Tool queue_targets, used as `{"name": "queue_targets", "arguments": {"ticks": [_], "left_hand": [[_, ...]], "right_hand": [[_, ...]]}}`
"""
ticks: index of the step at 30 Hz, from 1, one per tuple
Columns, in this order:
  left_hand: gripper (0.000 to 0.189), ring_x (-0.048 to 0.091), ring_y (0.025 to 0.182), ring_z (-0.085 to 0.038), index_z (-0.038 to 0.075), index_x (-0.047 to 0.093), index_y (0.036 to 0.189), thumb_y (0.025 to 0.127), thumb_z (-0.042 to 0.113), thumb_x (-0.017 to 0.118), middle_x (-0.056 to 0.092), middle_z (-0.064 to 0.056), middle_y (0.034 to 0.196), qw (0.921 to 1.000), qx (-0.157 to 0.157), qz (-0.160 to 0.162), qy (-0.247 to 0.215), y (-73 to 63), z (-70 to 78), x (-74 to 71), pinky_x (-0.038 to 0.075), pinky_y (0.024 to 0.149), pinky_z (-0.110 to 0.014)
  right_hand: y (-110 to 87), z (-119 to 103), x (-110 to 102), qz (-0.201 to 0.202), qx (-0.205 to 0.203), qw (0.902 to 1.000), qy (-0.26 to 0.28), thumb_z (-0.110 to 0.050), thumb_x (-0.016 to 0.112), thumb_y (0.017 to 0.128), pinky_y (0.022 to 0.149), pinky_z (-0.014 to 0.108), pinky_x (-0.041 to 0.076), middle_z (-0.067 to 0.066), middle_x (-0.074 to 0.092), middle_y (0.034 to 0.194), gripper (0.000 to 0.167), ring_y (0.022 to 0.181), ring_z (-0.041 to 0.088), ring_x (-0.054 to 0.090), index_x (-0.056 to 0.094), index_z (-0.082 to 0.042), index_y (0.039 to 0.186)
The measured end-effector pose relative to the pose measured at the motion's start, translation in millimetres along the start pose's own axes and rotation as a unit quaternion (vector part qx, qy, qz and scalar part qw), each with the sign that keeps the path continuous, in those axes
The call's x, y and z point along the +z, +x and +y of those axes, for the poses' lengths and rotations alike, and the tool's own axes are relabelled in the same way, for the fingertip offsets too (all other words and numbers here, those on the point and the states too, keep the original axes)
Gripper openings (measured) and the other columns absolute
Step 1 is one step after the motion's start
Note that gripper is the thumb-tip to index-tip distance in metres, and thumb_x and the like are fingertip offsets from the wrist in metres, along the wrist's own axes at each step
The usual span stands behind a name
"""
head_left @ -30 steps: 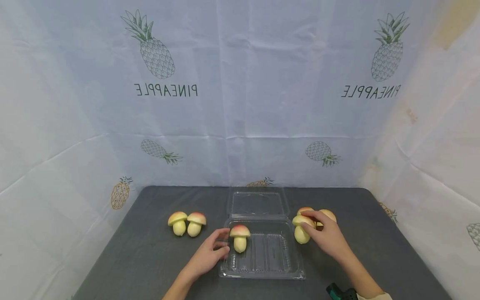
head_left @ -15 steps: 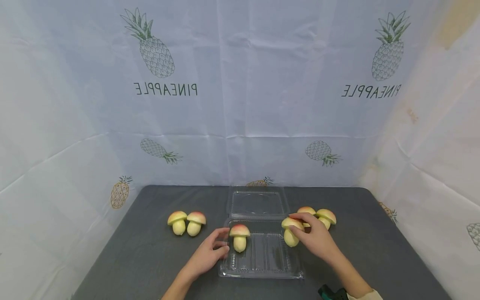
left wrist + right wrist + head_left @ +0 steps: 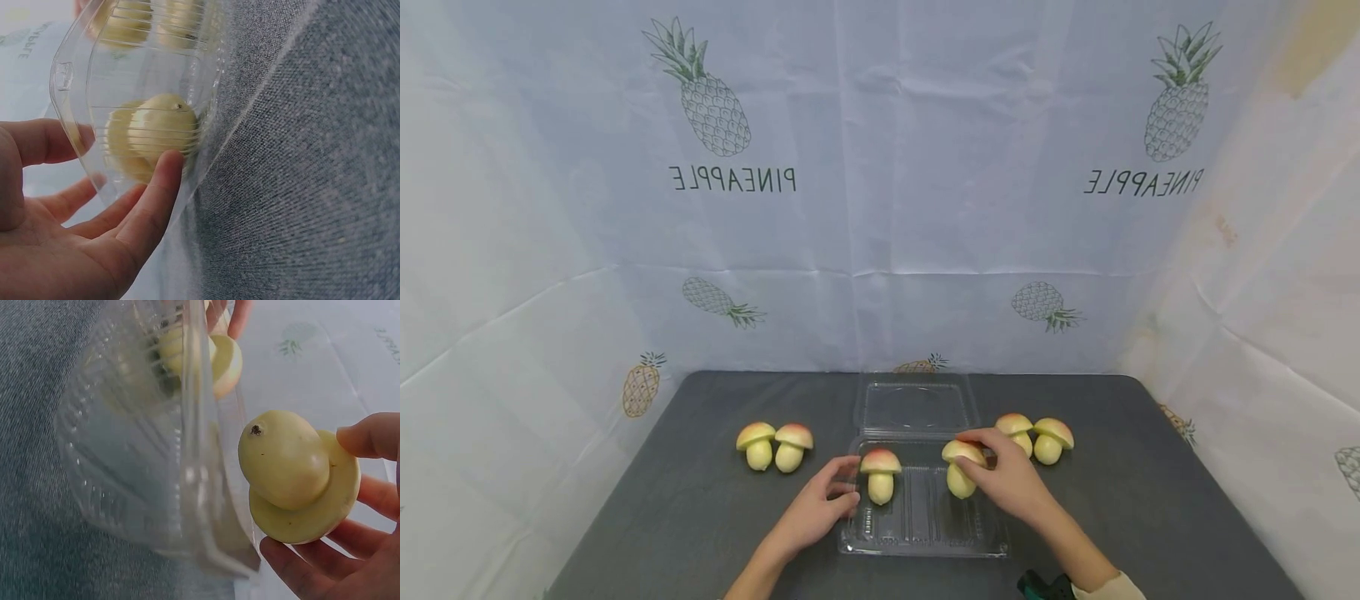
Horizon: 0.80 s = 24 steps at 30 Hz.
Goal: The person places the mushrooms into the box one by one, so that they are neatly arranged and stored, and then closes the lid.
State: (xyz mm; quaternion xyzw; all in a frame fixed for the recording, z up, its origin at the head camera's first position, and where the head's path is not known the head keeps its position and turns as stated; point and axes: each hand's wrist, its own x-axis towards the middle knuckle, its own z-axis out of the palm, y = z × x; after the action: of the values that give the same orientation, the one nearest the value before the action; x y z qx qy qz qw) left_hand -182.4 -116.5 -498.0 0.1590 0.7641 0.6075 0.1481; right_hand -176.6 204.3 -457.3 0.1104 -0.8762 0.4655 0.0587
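Observation:
A clear plastic clamshell container point(image 3: 922, 549) lies open on the dark table, its lid point(image 3: 917, 407) folded back. My left hand point(image 3: 815, 506) holds its left side; in the left wrist view the thumb point(image 3: 53, 140) reaches over the rim and the other fingers lie against the outer wall. Inside, at the left, rests a yellow mushroom-shaped piece point(image 3: 880, 489) with a red-tinged cap. My right hand point(image 3: 1017, 483) holds a similar mushroom-shaped piece point(image 3: 284, 462) by its cap, over the container's right part. The right wrist view shows its stem end, with a small dark spot.
Two more mushroom-shaped pieces, a left one point(image 3: 756, 447) and a right one point(image 3: 792, 448), lie left of the container. Another pair, one point(image 3: 1017, 433) partly behind my right hand and one point(image 3: 1051, 442) beside it, lies to the right. Pineapple-print cloth point(image 3: 880, 208) surrounds the table point(image 3: 700, 517).
My right hand has carried the mushroom-shaped piece leftward, from beside the container's right edge to over its right part, uncovering the pair behind. My left hand has stayed in place.

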Motion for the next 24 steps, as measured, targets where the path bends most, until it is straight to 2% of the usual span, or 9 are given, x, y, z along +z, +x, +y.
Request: {"name": "queue_targets", "arguments": {"ticks": [14,24], "left_hand": [[0.052,0.058,0.119,-0.042,-0.001,0.043,0.148,0.100,0.006,0.060,0.048,-0.027,0.141,1.0000,0.003,-0.003,-0.006,-1.7,0.0,0.8,0.060,0.079,-0.036],[0.052,0.058,0.119,-0.042,0.000,0.043,0.148,0.100,0.006,0.060,0.048,-0.027,0.140,1.0000,0.006,-0.001,-0.004,-0.8,-0.3,-0.3,0.060,0.079,-0.035]], "right_hand": [[8.4,1.4,24.5,-0.026,-0.007,0.9995,-0.015,-0.030,0.074,0.094,0.080,0.032,0.055,-0.003,0.065,0.115,0.037,0.099,0.015,0.063,0.069,-0.011,0.125],[15.5,0.7,40.3,-0.023,-0.023,0.9986,-0.042,-0.031,0.078,0.091,0.074,0.032,0.052,0.000,0.065,0.114,0.035,0.099,0.019,0.061,0.072,-0.011,0.119]]}}
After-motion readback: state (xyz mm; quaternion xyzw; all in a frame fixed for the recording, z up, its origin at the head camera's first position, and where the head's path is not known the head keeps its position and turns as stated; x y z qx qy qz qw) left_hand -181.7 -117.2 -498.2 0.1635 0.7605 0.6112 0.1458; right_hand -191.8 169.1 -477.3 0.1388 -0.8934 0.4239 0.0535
